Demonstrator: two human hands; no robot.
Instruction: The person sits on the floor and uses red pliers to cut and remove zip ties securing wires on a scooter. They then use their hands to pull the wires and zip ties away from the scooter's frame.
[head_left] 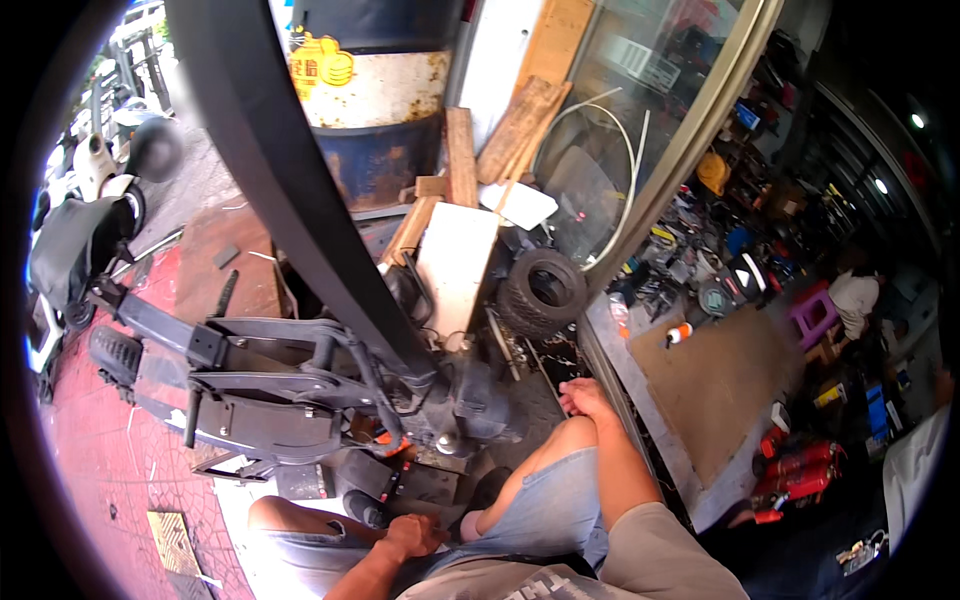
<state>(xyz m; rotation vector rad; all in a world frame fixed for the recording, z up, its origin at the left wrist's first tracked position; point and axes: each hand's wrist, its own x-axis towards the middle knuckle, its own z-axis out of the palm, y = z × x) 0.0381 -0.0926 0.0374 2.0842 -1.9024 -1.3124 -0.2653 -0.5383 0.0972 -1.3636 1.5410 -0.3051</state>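
A black scooter with a bulky frame and linkage arms stands before me, its thick black stem rising toward the upper left. My left hand is low between my knees, just behind the scooter's near end, its fingers curled closed. Whether anything is inside those fingers is hidden. Over my right knee rests my forearm, and my right hand hangs past it with loosely bent fingers apart, holding nothing. That hand is nearest the metal door track, below a loose black tyre.
Wooden boards lean beside a rusty blue-and-white drum. A glass door borders a cluttered shop on the right, with a brown floor mat and red fire extinguishers. Parked motor scooters stand at far left.
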